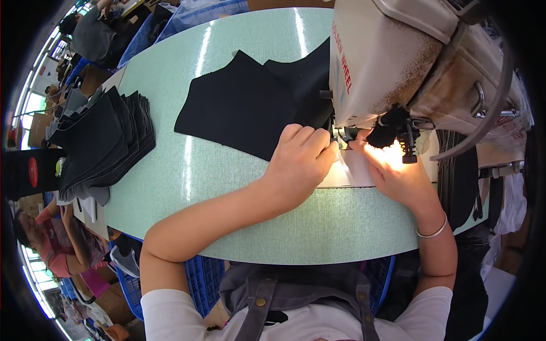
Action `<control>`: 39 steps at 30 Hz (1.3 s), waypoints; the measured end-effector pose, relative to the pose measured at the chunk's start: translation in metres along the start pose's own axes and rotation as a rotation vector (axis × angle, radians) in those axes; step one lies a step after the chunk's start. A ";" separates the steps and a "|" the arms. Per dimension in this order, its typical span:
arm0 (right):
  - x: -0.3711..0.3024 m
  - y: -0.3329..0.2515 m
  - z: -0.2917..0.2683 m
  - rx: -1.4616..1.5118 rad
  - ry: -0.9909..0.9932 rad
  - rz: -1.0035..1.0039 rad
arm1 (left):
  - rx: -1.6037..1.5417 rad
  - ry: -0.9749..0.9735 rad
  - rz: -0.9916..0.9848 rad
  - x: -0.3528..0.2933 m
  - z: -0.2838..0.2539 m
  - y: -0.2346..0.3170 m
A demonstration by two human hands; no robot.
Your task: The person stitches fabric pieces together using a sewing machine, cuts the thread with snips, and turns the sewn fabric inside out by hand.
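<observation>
A black fabric piece (239,105) lies flat on the pale green table and runs under the sewing machine (387,62) at its needle area. Just left of the presser foot (341,135), my left hand (301,159) is closed with its fingertips pinching the fabric's near edge. My right hand (398,173) is on the other side of the foot, lit by the machine's lamp. Its thumb and forefinger reach the edge of the dark fabric there. The other fingers of that hand are partly hidden behind the machine's parts and in glare.
A thick stack of dark cut fabric pieces (108,142) sits at the table's left edge. More black pieces (458,176) hang at the right beside the machine. Blue crates (202,284) stand below the table. Other people (60,238) work at the far left.
</observation>
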State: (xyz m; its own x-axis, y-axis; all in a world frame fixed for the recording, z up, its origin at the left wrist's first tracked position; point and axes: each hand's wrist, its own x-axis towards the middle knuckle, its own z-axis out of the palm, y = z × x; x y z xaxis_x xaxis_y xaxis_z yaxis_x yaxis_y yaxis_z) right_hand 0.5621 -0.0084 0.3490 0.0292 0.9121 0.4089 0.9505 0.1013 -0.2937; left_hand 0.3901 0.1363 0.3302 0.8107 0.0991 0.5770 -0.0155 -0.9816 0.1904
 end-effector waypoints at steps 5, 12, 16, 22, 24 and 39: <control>0.003 -0.002 0.005 -0.044 -0.044 -0.069 | 0.043 0.006 0.015 0.001 0.003 0.001; 0.002 -0.002 0.004 -0.087 -0.024 -0.083 | 0.018 -0.010 0.066 0.005 -0.002 -0.005; -0.008 0.029 -0.001 -0.263 0.037 -0.130 | 0.045 0.103 0.093 0.002 -0.022 -0.014; -0.006 0.059 0.019 0.880 0.056 0.448 | -0.047 -0.139 0.205 0.005 -0.030 -0.023; -0.006 0.054 0.012 0.377 0.040 0.098 | -0.052 -0.176 0.215 0.005 -0.029 -0.022; -0.001 0.011 -0.003 -0.128 -0.143 -0.066 | 0.044 -0.100 0.201 0.001 -0.012 -0.007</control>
State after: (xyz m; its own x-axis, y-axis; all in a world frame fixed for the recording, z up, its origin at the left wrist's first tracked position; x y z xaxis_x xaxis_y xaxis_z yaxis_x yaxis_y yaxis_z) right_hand 0.5732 -0.0091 0.3477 -0.0702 0.9531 0.2946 0.9807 0.1200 -0.1544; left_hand 0.3841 0.1451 0.3393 0.8477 -0.1137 0.5182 -0.1588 -0.9864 0.0433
